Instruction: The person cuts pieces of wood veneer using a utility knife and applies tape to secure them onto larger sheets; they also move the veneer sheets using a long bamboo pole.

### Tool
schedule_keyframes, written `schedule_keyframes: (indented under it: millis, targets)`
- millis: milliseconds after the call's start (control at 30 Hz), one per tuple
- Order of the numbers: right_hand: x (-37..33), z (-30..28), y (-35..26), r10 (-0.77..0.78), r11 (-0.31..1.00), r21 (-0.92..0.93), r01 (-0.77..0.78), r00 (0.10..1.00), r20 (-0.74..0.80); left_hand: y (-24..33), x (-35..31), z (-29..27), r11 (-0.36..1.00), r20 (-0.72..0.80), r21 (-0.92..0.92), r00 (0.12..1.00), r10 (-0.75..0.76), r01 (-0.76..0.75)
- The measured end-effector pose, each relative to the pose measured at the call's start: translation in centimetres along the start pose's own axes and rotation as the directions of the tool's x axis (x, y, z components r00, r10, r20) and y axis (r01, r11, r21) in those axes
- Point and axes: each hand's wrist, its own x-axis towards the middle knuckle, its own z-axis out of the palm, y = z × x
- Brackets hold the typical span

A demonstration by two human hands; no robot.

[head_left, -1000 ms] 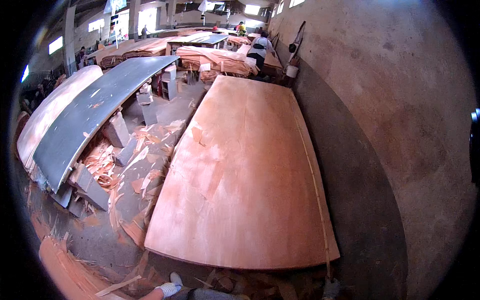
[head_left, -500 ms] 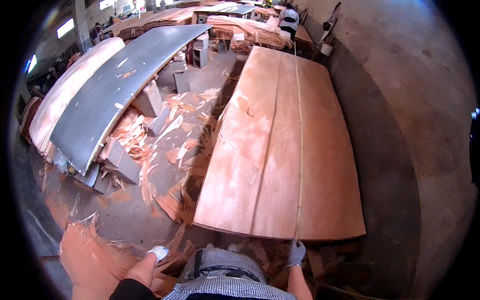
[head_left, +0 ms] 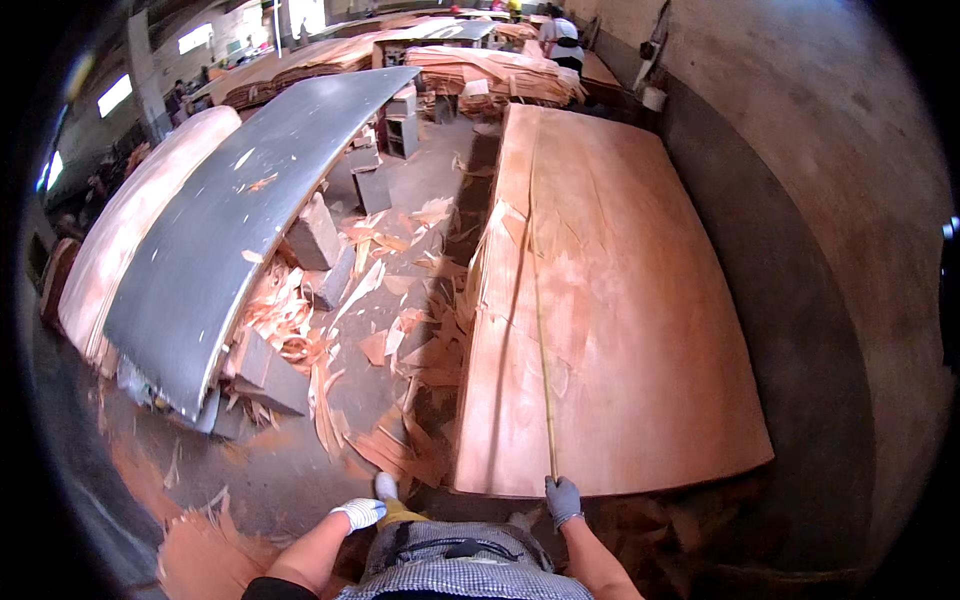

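Head view: since a second ago we have bent closer, so our grey-gloved right hand [head_left: 563, 500] now closes on the near end of a thin yellow strip [head_left: 541, 330] lying lengthwise along the broad reddish-brown veneer sheet [head_left: 620, 330]. Our white-gloved left hand [head_left: 359, 514] hangs loosely curled, empty, above torn veneer scraps [head_left: 400, 340]. The sheet lies flat on its stack, its left edge split.
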Motion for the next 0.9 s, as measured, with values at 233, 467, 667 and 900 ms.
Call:
schedule_keyframes:
  millis: [233, 467, 667, 900]
  targets:
    - [-2.3, 11.1, -8.4, 0.117, 0.993, -0.017, -0.117, 0.993, -0.013, -13.4, -3.9, -13.0, 0.974, 0.018, 0.034, 0.975, -0.223, 0.222]
    - [-2.0, 11.0, -19.0, 0.249, 0.946, 0.241, -0.219, 0.963, -0.101, -17.7, 0.8, -25.7, 0.969, 0.094, 0.203, 0.982, -0.163, 0.142]
    - [2.3, 14.1, -20.3, 0.262, 0.965, 0.045, -0.258, 0.959, -0.108, -4.1, 17.6, -36.7, 0.914, 0.127, 0.266, 0.951, 0.281, -0.305]
    - [0.8, 7.6, -22.6, 0.444, 0.889, -0.01, -0.457, 0.869, -0.218, 4.0, 29.3, -48.5, 0.891, 0.009, 0.046, 0.892, 0.451, -0.451]
